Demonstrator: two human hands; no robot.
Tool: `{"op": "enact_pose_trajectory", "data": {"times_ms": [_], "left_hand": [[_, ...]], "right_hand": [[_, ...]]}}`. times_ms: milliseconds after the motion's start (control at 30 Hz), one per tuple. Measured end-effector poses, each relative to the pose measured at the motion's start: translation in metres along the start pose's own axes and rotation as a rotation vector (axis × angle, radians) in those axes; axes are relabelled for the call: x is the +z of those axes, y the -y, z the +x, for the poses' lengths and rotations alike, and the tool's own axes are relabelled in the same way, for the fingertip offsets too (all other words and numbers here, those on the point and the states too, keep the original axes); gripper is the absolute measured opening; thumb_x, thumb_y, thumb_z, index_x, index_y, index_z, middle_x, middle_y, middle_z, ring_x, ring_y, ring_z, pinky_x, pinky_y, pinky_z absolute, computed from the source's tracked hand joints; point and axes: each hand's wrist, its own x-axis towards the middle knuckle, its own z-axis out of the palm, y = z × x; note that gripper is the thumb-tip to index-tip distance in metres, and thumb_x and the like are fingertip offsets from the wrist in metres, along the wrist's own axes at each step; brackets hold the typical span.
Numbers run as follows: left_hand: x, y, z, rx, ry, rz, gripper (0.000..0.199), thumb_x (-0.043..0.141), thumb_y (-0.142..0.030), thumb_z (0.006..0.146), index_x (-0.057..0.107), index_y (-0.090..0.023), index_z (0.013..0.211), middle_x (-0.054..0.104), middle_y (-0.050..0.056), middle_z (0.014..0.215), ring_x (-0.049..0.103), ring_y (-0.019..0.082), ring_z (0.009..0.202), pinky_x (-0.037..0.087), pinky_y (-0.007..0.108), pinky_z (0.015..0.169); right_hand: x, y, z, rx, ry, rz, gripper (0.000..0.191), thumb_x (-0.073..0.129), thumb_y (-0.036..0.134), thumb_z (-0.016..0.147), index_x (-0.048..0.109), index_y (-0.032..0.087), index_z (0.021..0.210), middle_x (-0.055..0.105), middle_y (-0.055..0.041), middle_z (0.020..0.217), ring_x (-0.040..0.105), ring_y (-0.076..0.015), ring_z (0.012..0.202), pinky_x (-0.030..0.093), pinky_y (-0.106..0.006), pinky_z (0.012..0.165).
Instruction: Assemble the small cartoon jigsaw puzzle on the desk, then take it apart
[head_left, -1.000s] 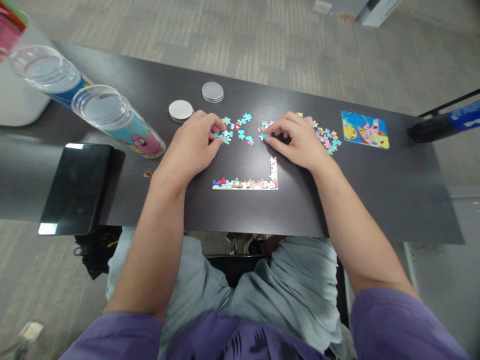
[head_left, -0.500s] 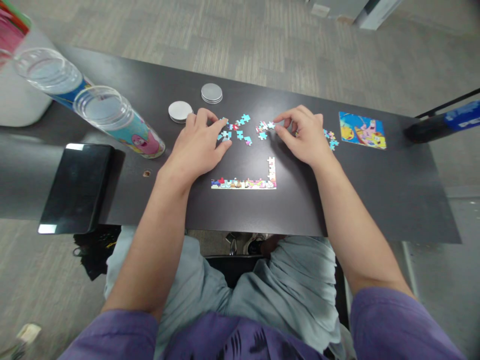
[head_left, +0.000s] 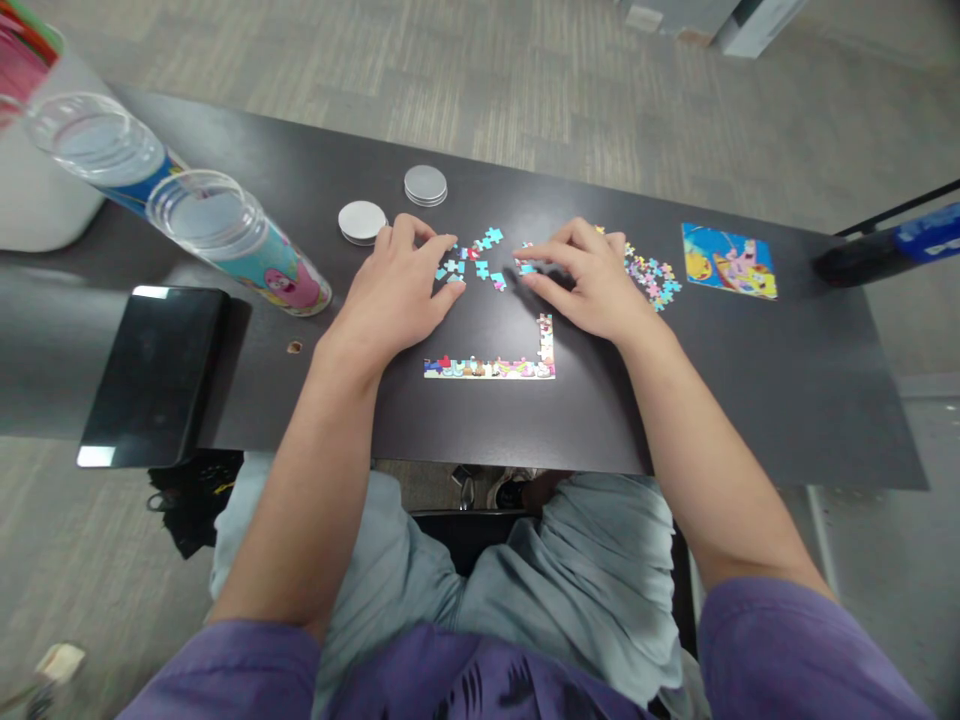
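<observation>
My left hand (head_left: pixel 405 285) rests at the left side of several loose jigsaw pieces (head_left: pixel 482 270), thumb and fingers apart, with nothing visible between them. My right hand (head_left: pixel 589 280) is over a smaller group of pieces (head_left: pixel 526 267) and partly covers it. Its thumb and index finger are spread; whether the tips touch a piece I cannot tell. Nearer to me lies a joined strip of puzzle edge (head_left: pixel 487 369), L-shaped, with its short arm going up at the right. A larger pile of pieces (head_left: pixel 654 280) sits beyond my right wrist.
A cartoon picture card (head_left: pixel 729 262) lies at the right, near a dark blue-labelled cylinder (head_left: pixel 892 245). Two round lids (head_left: pixel 362 222) (head_left: pixel 425 185) are at the back. Two clear-topped tubes (head_left: pixel 247 245) (head_left: pixel 97 145) and a black tablet (head_left: pixel 154 375) occupy the left.
My right hand has shifted left over the small group of pieces, uncovering more of the pile at the right. My left hand has stayed nearly still.
</observation>
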Motion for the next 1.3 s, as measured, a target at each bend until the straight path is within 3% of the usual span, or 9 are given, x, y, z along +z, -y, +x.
{"op": "enact_pose_trajectory", "data": {"times_ms": [200,300,467,667,733,833,933,1167,1300], "left_hand": [[-0.002,-0.003,0.001,-0.013,0.002,-0.025,0.052,0.079,-0.037,0.117,0.079,-0.031,0.169,0.067,0.020,0.178,0.064,0.050,0.170,0.059,0.068,0.144],[0.000,-0.003,0.001,0.003,-0.001,-0.032,0.051,0.084,-0.038,0.115,0.079,-0.032,0.166,0.068,0.019,0.177,0.065,0.050,0.170,0.059,0.068,0.144],[0.002,-0.002,0.001,0.006,-0.003,-0.015,0.052,0.083,-0.039,0.115,0.078,-0.034,0.166,0.067,0.019,0.176,0.064,0.049,0.169,0.059,0.068,0.143],[-0.001,-0.003,0.001,-0.016,0.023,-0.025,0.052,0.083,-0.038,0.115,0.077,-0.032,0.166,0.064,0.021,0.177,0.063,0.050,0.172,0.057,0.068,0.144],[0.000,-0.002,0.002,-0.015,0.022,-0.029,0.053,0.084,-0.038,0.114,0.077,-0.032,0.166,0.064,0.020,0.177,0.062,0.050,0.173,0.056,0.068,0.146],[0.001,0.001,0.003,0.002,0.016,-0.029,0.054,0.085,-0.039,0.113,0.077,-0.033,0.166,0.066,0.019,0.176,0.062,0.050,0.172,0.054,0.070,0.148],[0.002,0.003,0.003,0.012,0.007,-0.027,0.054,0.085,-0.041,0.113,0.077,-0.034,0.166,0.066,0.018,0.174,0.061,0.050,0.172,0.053,0.072,0.149],[0.001,0.004,0.002,0.015,0.022,-0.018,0.055,0.082,-0.042,0.115,0.077,-0.032,0.169,0.065,0.020,0.175,0.061,0.050,0.173,0.054,0.070,0.148],[0.003,0.005,0.002,0.035,0.015,0.011,0.055,0.080,-0.043,0.116,0.075,-0.032,0.169,0.065,0.020,0.176,0.062,0.050,0.173,0.056,0.073,0.147]], "right_hand": [[0.001,0.000,0.002,0.079,-0.003,-0.034,0.040,0.068,0.058,0.132,0.086,0.045,0.165,0.083,-0.0169,0.153,0.073,-0.0486,0.143,0.047,-0.078,0.129],[0.008,0.006,0.004,0.039,0.025,-0.039,0.042,0.072,0.057,0.131,0.088,0.043,0.166,0.082,-0.0178,0.157,0.072,-0.0489,0.147,0.048,-0.077,0.129],[0.019,0.020,0.008,0.017,0.052,-0.062,0.034,0.083,0.060,0.124,0.093,0.046,0.153,0.082,-0.0144,0.152,0.073,-0.0529,0.145,0.052,-0.079,0.128],[0.005,0.012,0.007,0.037,0.089,0.036,0.022,0.091,0.053,0.115,0.095,0.042,0.133,0.082,-0.0124,0.147,0.074,-0.0544,0.148,0.053,-0.079,0.131],[-0.001,0.004,0.006,0.045,0.108,0.109,0.020,0.092,0.054,0.111,0.095,0.040,0.126,0.085,-0.0125,0.140,0.077,-0.0526,0.140,0.057,-0.077,0.127],[-0.007,-0.009,0.004,0.113,0.160,0.271,0.030,0.092,0.065,0.107,0.093,0.038,0.118,0.089,-0.0111,0.118,0.080,-0.0460,0.116,0.066,-0.067,0.108],[-0.013,-0.017,0.002,0.140,0.190,0.398,0.037,0.094,0.072,0.102,0.088,0.035,0.107,0.089,-0.0077,0.104,0.079,-0.0392,0.100,0.066,-0.058,0.095],[-0.033,-0.016,-0.002,0.156,0.245,0.428,0.035,0.095,0.071,0.105,0.090,0.036,0.105,0.092,-0.0102,0.109,0.078,-0.0390,0.100,0.066,-0.065,0.099],[-0.027,-0.022,0.000,0.146,0.272,0.529,0.049,0.103,0.080,0.099,0.090,0.033,0.102,0.093,-0.0102,0.106,0.079,-0.0365,0.099,0.066,-0.058,0.095]]}}
